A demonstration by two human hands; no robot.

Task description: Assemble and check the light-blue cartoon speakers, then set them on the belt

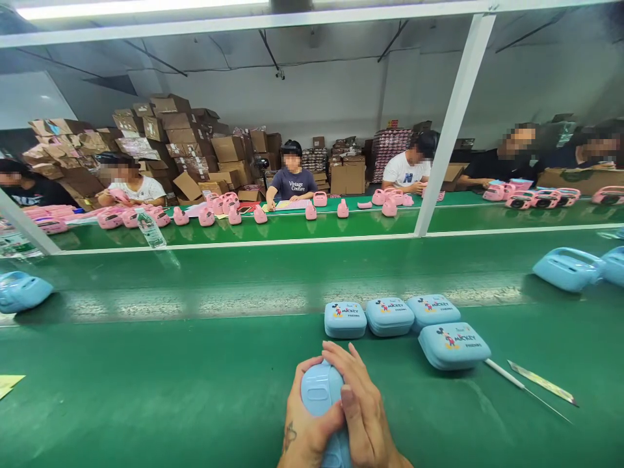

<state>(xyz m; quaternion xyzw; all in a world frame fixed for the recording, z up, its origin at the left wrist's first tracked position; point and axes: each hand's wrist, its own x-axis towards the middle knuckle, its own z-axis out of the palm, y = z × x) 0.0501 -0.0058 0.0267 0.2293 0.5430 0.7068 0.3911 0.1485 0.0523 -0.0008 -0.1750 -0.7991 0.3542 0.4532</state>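
Note:
Both hands are around a light blue plastic casing (pixel 319 389) at the front middle of the green bench. My left hand (pixel 306 429) wraps its left side, with the thumb across the casing toward the right hand. Along the right side lies my right hand (pixel 366 416), closed against it with fingers together. Much of the casing is hidden under the palms. Just beyond stand several blue zipped-looking cases with a printed mouse figure, the nearest being a case (pixel 453 351) on the right.
Right of the cases lie a white-handled awl (pixel 504 375) and a thin pointed strip (pixel 543 383). Blue handled casings rest at the far right (pixel 568 270) and left (pixel 22 290). A white post (pixel 448 130) rises beyond. Co-workers sit opposite among pink casings (pixel 207 216); a clear bottle (pixel 151 227) stands there.

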